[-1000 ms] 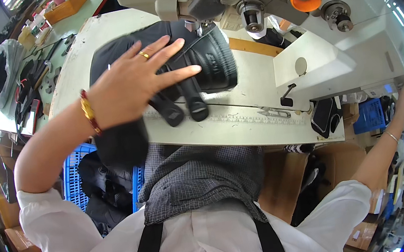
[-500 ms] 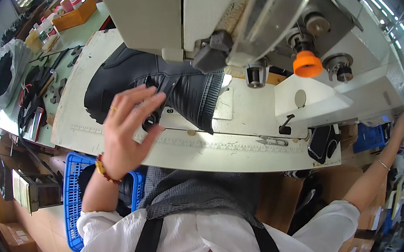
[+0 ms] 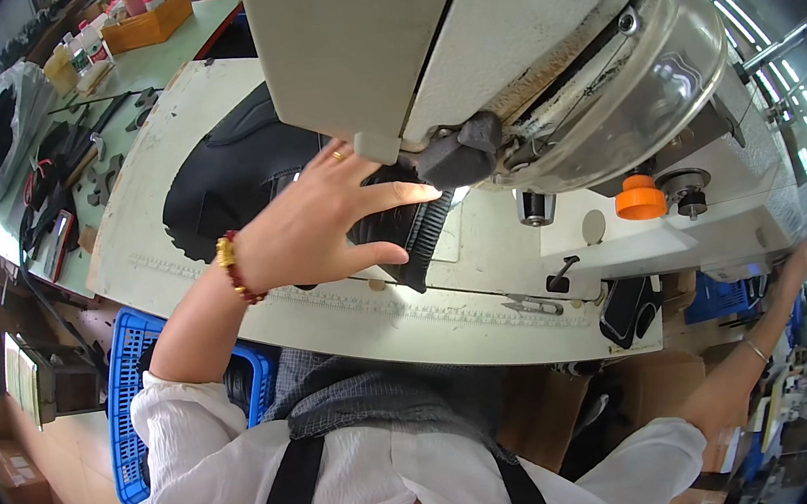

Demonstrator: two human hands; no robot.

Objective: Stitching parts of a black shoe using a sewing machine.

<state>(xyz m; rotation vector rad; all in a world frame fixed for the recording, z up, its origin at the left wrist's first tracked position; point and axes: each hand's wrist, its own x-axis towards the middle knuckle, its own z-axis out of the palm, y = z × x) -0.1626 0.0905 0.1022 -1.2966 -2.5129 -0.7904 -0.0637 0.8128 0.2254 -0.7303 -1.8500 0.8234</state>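
A black boot upper (image 3: 215,190) with a ribbed edge lies flat on the pale bed of a sewing machine (image 3: 358,46), partly under its head. Over the upper reaches my left hand (image 3: 329,216), fingers spread, with its fingertips by the dark grey block low on the machine head. Whether the palm presses on the upper or hovers above it I cannot tell. My right arm stretches far out to the right, and my right hand (image 3: 796,266) is at the right end of the machine, small and blurred, its fingers not distinguishable.
Thread snips (image 3: 533,307) and a black phone (image 3: 622,311) lie near the bed's front edge. A blue basket (image 3: 128,407) stands below on the left. Beyond, a green table (image 3: 174,64) bears tools, bottles, a plastic bag (image 3: 1,135) and an orange box (image 3: 149,23).
My left hand has moved right across the boot upper toward the machine head. The view has shifted, so the machine head looks larger. My right hand stays at the machine's right end.
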